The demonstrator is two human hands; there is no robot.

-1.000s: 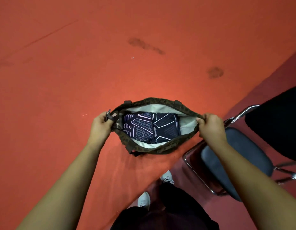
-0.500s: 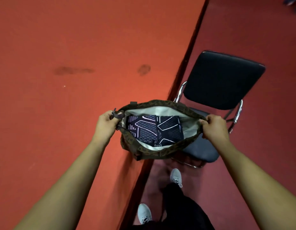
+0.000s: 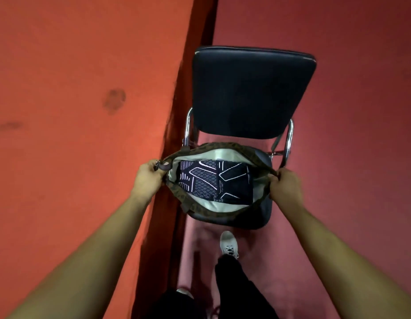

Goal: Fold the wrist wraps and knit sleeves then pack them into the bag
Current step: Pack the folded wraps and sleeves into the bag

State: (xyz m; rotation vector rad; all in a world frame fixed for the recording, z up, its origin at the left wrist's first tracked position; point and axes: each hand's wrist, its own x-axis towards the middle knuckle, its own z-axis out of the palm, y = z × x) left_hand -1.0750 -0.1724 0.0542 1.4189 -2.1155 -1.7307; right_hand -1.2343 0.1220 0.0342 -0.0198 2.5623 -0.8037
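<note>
A brown patterned bag [image 3: 201, 209] with a pale lining hangs open between my hands, over the seat of a chair. My left hand [image 3: 147, 178] grips its left end by the strap ring. My right hand [image 3: 285, 187] grips its right end. Inside lies a folded dark knit sleeve [image 3: 213, 180] with white line patterns, flat against the lining. No wrist wraps are visible.
A dark padded chair [image 3: 250, 93] with chrome legs stands directly ahead on the red floor. The orange-red table [image 3: 73, 111] fills the left side, its edge running down beside my left arm. My white shoes [image 3: 228, 245] and dark trousers show below.
I have turned right, carrying the open bag off the table edge and over the chair seat. Both hands keep the same grip on the bag's ends.
</note>
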